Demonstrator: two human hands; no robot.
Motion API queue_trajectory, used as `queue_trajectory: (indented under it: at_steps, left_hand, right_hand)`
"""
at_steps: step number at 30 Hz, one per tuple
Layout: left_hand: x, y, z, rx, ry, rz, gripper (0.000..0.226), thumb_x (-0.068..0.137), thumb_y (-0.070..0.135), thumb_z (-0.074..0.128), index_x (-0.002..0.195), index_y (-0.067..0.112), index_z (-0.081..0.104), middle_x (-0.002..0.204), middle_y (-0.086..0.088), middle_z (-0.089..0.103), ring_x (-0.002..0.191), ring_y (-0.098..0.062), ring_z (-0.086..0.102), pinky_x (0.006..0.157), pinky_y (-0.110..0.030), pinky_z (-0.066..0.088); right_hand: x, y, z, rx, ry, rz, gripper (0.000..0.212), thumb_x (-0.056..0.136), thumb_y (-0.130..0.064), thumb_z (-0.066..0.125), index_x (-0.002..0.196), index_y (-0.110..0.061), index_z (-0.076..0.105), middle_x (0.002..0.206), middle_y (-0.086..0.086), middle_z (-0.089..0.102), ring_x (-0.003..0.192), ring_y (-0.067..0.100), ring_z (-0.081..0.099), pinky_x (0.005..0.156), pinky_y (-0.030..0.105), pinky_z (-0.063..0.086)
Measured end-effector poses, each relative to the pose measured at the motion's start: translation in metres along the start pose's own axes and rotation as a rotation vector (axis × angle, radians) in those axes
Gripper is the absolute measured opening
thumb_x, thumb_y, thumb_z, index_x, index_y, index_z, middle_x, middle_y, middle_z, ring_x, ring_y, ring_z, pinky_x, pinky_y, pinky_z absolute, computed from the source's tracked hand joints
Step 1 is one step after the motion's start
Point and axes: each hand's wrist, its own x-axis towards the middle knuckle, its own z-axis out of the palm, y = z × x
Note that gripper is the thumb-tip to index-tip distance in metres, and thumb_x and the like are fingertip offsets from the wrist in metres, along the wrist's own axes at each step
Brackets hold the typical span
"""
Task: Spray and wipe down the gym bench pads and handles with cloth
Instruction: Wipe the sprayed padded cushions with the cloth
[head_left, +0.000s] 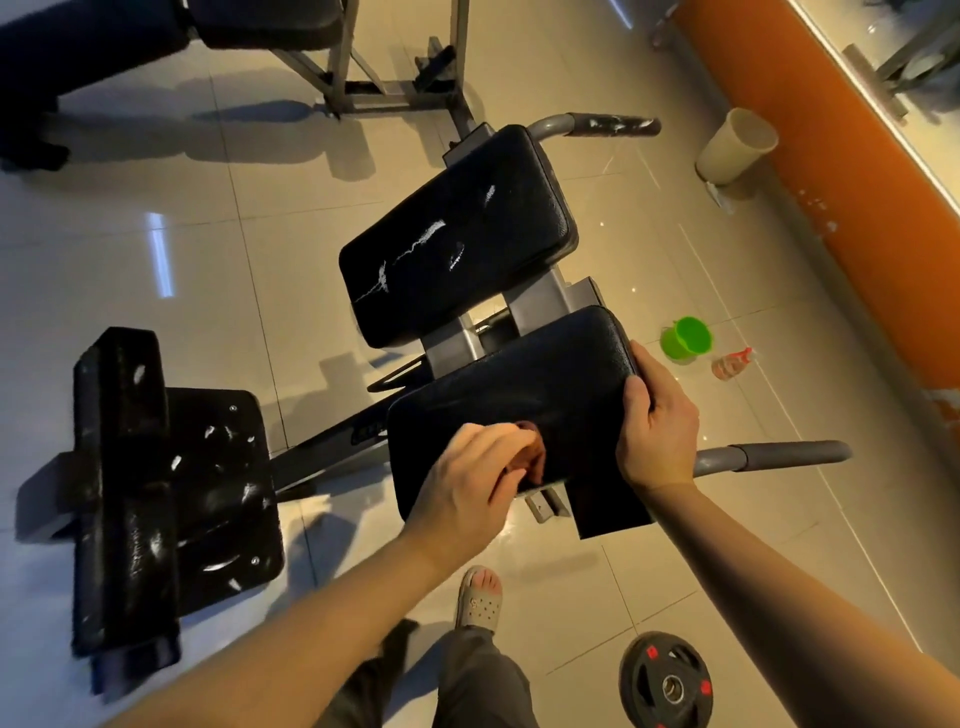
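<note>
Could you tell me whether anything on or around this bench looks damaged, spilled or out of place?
Yes. The far pad has whitish cracks across its black cover, and the foot plate and far handle show similar white scuffs. A bottle lies on its side on the floor beside a green bucket.

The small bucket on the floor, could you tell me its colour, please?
Bright green bucket, clearest in the head view.

The left hand (470, 480) hides most of the reddish cloth (532, 454), showing 1 crumpled corner. The weight plate (666, 682) is cut by the bottom edge. The small bottle (732, 364) on the floor is too blurred to read.
</note>
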Motion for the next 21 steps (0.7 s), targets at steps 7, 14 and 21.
queue_trajectory:
  at_steps: [7, 14, 21]
  left_hand:
    - [-0.003, -0.051, -0.017, -0.023, 0.151, -0.510, 0.034, 0.096, 0.013, 0.065, 0.127, 0.026, 0.060, 0.122, 0.015, 0.053, 0.119, -0.008, 0.046, 0.107, -0.043, 0.046]
    - [0.053, 0.030, 0.003, -0.112, 0.041, -0.045, 0.036, 0.096, 0.012, 0.066, 0.131, 0.017, 0.062, 0.126, 0.003, 0.062, 0.118, -0.007, 0.051, 0.098, -0.017, 0.044]
    - [0.006, -0.074, -0.027, 0.020, 0.064, -0.532, 0.033, 0.097, 0.020, 0.065, 0.128, 0.029, 0.061, 0.126, 0.009, 0.059, 0.125, -0.017, 0.052, 0.108, -0.047, 0.047]
  right_hand:
    - [0.000, 0.001, 0.002, 0.005, 0.015, 0.017, 0.050, 0.103, -0.036, 0.032, 0.146, -0.020, 0.054, 0.137, -0.001, 0.063, 0.121, 0.003, 0.047, 0.107, 0.026, 0.035]
    - [0.001, 0.002, 0.001, -0.020, 0.003, 0.003, 0.050, 0.102, -0.033, 0.034, 0.145, -0.019, 0.054, 0.137, 0.001, 0.063, 0.119, 0.004, 0.049, 0.102, 0.018, 0.034]
    - [-0.001, -0.002, 0.001, 0.003, 0.011, 0.027, 0.051, 0.103, -0.034, 0.032, 0.146, -0.020, 0.053, 0.137, 0.000, 0.064, 0.118, 0.002, 0.046, 0.104, 0.023, 0.034]
